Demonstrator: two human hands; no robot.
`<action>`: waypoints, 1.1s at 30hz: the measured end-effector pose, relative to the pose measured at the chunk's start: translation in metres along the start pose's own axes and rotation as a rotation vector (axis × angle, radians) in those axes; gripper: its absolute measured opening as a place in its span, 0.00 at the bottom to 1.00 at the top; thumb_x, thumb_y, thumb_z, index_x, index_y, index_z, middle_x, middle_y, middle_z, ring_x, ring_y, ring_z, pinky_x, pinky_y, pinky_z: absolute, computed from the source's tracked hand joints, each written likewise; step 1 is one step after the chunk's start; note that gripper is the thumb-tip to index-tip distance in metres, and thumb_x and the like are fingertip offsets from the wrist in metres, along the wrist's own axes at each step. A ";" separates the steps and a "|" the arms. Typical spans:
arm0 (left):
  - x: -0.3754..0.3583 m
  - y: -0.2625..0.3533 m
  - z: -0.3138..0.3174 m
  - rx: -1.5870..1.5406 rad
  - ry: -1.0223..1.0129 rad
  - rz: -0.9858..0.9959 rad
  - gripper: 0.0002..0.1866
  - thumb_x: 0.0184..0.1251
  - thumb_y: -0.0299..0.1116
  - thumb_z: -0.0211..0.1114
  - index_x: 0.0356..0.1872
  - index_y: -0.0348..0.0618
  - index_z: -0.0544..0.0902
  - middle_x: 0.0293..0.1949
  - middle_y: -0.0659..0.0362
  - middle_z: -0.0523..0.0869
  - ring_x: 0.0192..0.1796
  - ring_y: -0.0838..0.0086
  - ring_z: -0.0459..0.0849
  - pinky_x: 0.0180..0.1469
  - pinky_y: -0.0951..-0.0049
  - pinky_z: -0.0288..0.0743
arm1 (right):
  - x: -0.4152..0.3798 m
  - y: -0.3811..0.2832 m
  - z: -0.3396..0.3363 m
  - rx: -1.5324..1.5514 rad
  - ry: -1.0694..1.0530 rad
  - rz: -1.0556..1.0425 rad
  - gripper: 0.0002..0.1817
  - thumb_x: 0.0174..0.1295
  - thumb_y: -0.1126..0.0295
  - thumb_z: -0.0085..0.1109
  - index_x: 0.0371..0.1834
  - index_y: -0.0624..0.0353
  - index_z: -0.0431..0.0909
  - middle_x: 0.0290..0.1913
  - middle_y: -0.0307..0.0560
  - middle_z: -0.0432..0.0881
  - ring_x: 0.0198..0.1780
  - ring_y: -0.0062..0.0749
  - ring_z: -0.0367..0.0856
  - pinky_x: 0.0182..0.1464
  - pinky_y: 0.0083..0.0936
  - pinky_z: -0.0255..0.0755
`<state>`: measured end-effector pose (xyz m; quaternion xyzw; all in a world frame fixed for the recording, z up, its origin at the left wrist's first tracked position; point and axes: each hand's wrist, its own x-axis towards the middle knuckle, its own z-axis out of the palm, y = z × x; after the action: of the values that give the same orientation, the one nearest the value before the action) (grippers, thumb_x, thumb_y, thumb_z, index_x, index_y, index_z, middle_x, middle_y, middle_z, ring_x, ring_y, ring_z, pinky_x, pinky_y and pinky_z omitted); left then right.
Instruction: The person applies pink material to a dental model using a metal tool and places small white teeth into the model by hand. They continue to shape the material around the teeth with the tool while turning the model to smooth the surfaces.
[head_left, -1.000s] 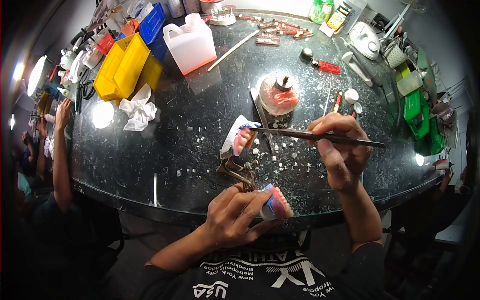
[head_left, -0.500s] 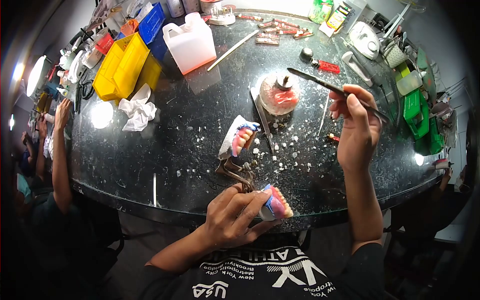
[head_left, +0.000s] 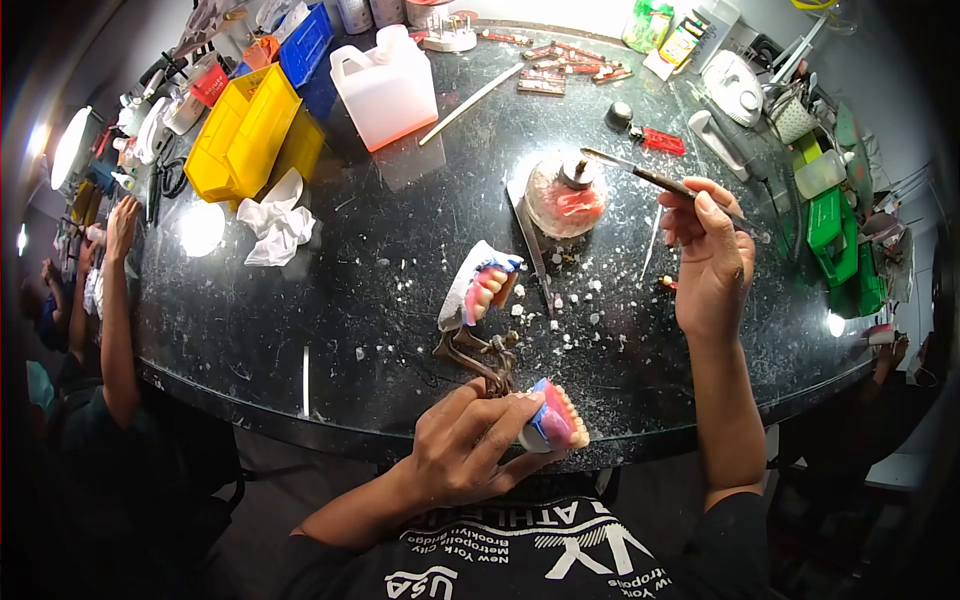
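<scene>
My left hand (head_left: 475, 440) grips a dental articulator (head_left: 470, 352) at the table's front edge, fingers round the half with a denture (head_left: 562, 415) of pink and blue wax and pale teeth. The other half lies folded back on the table, bearing a second denture (head_left: 488, 290) on white plaster. In my right hand (head_left: 715, 245) is a wax knife (head_left: 640, 172), held between thumb and fingers. Its tip is at the wick of a glass spirit lamp (head_left: 565, 200) with pinkish contents; I cannot make out a flame. A long, thin metal tool (head_left: 532, 250) lies beside the lamp.
White crumbs litter the dark table (head_left: 380, 330). Around it are a crumpled tissue (head_left: 278, 225), a yellow bin (head_left: 240, 135), a plastic jug (head_left: 385, 95), red strips of teeth (head_left: 570, 65), a red lighter (head_left: 657, 140) and green bins (head_left: 828, 225). Another person's arm (head_left: 118, 310) rests at left.
The wax knife has shifted slightly lower, its tip now at the lamp's wick. My left hand still holds the articulator in nearly the same place.
</scene>
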<state>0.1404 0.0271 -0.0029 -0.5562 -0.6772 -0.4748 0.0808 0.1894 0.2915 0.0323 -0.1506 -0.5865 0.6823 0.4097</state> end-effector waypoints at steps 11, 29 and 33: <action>0.001 -0.002 -0.003 -0.019 -0.013 -0.026 0.34 0.41 0.39 0.81 0.51 0.34 0.79 0.37 0.58 0.81 0.32 0.67 0.83 0.36 0.69 0.81 | -0.040 -0.033 0.038 -0.511 -0.566 -0.717 0.14 0.49 0.81 0.60 0.41 0.59 0.77 0.29 0.47 0.82 0.27 0.33 0.81 0.29 0.25 0.73; 0.006 0.003 -0.009 -0.084 0.066 -0.107 0.37 0.38 0.43 0.84 0.50 0.32 0.79 0.35 0.56 0.81 0.31 0.69 0.82 0.32 0.73 0.79 | -0.030 -0.019 0.024 -0.547 -0.295 -0.780 0.10 0.58 0.79 0.59 0.43 0.67 0.77 0.33 0.51 0.83 0.33 0.33 0.83 0.33 0.24 0.77; 0.006 0.003 -0.013 -0.401 0.225 -0.236 0.42 0.36 0.43 0.85 0.52 0.28 0.77 0.39 0.53 0.80 0.40 0.71 0.82 0.39 0.75 0.78 | -0.016 -0.015 0.013 -0.351 -0.023 -0.371 0.09 0.64 0.79 0.53 0.46 0.69 0.76 0.39 0.52 0.83 0.38 0.25 0.81 0.44 0.21 0.74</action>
<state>0.1355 0.0220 0.0097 -0.4219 -0.6164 -0.6647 -0.0123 0.1963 0.2703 0.0452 -0.1015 -0.7181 0.4849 0.4888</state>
